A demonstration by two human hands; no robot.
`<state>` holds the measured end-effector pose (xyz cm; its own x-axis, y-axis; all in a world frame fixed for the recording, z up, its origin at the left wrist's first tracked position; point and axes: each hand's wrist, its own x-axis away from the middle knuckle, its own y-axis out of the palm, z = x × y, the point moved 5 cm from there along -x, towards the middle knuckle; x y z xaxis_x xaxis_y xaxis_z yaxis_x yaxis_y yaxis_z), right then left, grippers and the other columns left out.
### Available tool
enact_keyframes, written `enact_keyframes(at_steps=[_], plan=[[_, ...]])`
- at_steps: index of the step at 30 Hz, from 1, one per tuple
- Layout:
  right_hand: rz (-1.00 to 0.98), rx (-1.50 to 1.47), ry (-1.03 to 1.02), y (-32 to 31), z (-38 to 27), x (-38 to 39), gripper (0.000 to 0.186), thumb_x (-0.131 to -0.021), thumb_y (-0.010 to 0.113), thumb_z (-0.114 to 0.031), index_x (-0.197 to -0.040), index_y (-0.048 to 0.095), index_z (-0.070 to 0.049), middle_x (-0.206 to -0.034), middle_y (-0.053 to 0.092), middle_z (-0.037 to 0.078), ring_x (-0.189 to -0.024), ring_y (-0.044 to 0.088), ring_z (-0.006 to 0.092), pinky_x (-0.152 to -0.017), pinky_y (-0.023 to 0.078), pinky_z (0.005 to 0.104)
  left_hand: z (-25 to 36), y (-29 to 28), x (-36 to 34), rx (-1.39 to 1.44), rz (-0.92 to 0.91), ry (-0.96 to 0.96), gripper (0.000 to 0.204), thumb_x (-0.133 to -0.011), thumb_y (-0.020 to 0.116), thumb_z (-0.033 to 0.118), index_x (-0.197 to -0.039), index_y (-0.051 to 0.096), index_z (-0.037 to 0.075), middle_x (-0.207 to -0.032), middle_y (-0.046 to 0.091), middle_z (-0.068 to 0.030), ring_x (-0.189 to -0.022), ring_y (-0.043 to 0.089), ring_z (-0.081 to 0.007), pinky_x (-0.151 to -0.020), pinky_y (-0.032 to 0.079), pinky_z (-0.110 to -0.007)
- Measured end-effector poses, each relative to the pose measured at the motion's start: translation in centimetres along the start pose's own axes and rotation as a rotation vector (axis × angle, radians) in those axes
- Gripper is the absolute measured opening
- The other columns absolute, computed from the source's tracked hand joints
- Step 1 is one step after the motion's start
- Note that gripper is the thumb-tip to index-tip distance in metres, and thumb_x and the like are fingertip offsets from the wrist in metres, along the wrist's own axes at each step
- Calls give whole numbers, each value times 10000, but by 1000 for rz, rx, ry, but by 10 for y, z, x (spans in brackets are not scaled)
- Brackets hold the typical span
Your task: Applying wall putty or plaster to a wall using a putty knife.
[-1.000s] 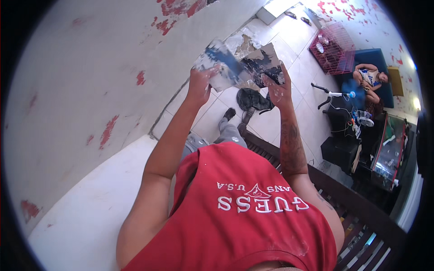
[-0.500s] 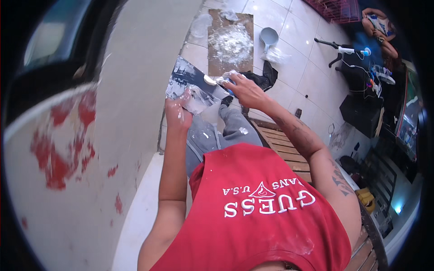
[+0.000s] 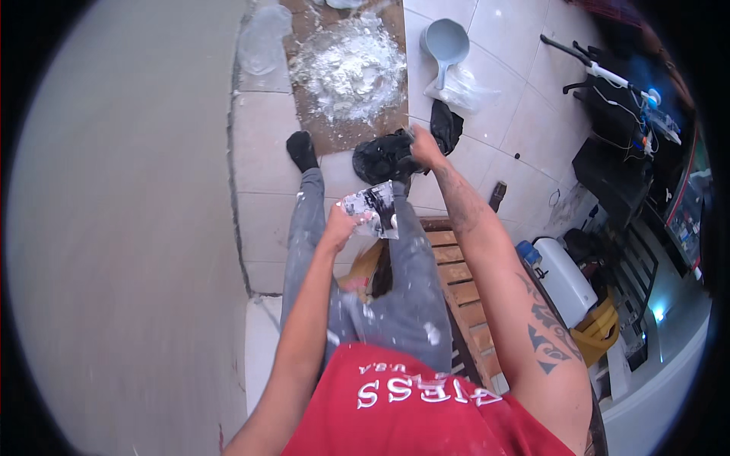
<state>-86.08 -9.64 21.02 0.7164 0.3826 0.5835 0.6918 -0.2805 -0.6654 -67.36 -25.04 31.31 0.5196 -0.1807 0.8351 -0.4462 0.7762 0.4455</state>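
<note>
My left hand grips the edge of a flat dark plate smeared with white putty, held above my thighs. Fingers closed, my right hand is out ahead over a crumpled black bag on the floor. What it holds is too small and blurred to make out, and I cannot tell whether it touches the bag. Beyond the bag lies a brown board bearing a heap of white powder.
A grey dipper stands beside the board, next to a clear plastic bag. Along my left runs a grey wall. A slatted wooden bench is under me. To the right are a black stand and a white container.
My right hand has moved away from the plate, out toward the black bag. My left hand has brought the plate lower and nearer my legs. The view has shifted.
</note>
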Motion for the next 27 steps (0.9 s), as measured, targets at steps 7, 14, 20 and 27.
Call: enact_keyframes(at_steps=[7,14,20,27], plan=[[44,426,-48,56,21,-226,432,-663,456,-49,-1090,437,-116,-980,483,162,-876,493,336,-742,415,395,-70,-22,-108,237,63,-75,321,-630,595,-71,-935,505,-32,-823,576,-45,-727,547,-107,-679,443,-229],[-53,220,-105,88,23,-242,247,-710,491,-157,-946,544,-109,-1065,462,149,-1046,391,305,-910,261,454,-84,-30,-113,84,60,-191,266,-631,599,-75,-871,497,-18,-752,552,-18,-681,522,-87,-651,436,-223],[-18,584,-383,85,26,-224,235,-740,405,-85,-929,539,-124,-882,524,92,-830,522,290,-690,422,405,-69,-28,-116,105,47,-157,212,-639,586,-78,-828,509,-20,-738,554,-12,-651,500,-71,-601,419,-207],[4,491,-274,44,16,-267,244,-721,437,-66,-931,536,-143,-891,533,64,-823,530,278,-668,441,390,-77,-23,-122,51,-55,-174,265,-636,587,-80,-883,510,-21,-791,559,-13,-719,514,-81,-665,428,-221]])
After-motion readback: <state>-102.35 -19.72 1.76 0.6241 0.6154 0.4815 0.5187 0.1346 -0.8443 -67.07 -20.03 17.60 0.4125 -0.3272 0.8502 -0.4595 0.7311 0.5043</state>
